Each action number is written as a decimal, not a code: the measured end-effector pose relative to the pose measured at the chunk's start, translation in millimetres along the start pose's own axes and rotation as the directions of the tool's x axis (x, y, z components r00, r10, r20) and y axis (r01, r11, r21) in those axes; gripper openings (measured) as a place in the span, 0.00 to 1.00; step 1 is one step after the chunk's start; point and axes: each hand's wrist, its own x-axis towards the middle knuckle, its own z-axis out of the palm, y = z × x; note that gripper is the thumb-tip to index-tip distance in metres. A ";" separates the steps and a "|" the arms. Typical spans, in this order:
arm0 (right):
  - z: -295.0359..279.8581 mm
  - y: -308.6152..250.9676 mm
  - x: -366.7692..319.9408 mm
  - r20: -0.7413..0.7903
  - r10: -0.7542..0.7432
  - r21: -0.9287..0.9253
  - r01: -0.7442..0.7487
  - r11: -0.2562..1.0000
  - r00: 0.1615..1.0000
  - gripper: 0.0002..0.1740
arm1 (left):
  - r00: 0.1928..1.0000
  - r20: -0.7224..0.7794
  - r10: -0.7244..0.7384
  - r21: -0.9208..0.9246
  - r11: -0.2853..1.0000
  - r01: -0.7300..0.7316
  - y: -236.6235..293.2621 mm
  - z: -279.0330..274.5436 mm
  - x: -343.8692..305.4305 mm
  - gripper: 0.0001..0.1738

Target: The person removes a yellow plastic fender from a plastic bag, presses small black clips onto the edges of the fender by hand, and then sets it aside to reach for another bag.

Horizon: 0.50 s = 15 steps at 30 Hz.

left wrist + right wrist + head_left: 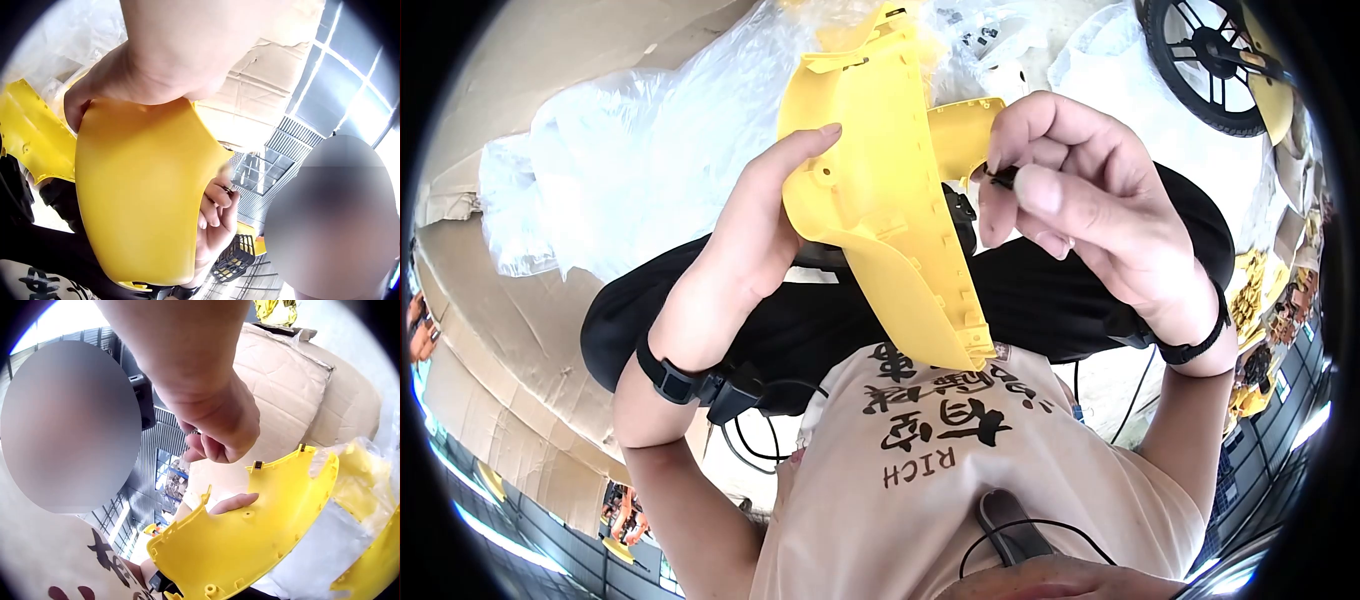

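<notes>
My left hand (750,215) grips a curved yellow plastic panel (865,160) by its left side, the thumb lying across its face. The panel is held above my lap. Its inner side shows in the right wrist view, with small dark clips (258,465) seated on the upper edge and the left fingers reaching over that side. To the right of the panel, my right hand (1100,195) pinches a small black piece (1003,177) between thumb and fingers. That piece is mostly covered by the fingertips, and its exact kind cannot be made out.
Another yellow part (965,130) lies behind the panel. Clear plastic wrapping (650,150) spreads at the back left, beside cardboard (510,310). Several small black pieces (980,38) lie on plastic at the back. A black spoked wheel (1215,60) stands at the far right.
</notes>
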 end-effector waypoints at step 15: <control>3.8 15.6 2.4 -0.068 -0.048 -0.338 0.023 0.941 0.997 0.10 | 0.999 -0.015 -0.041 0.104 0.994 0.042 0.7 8.9 -4.8 0.31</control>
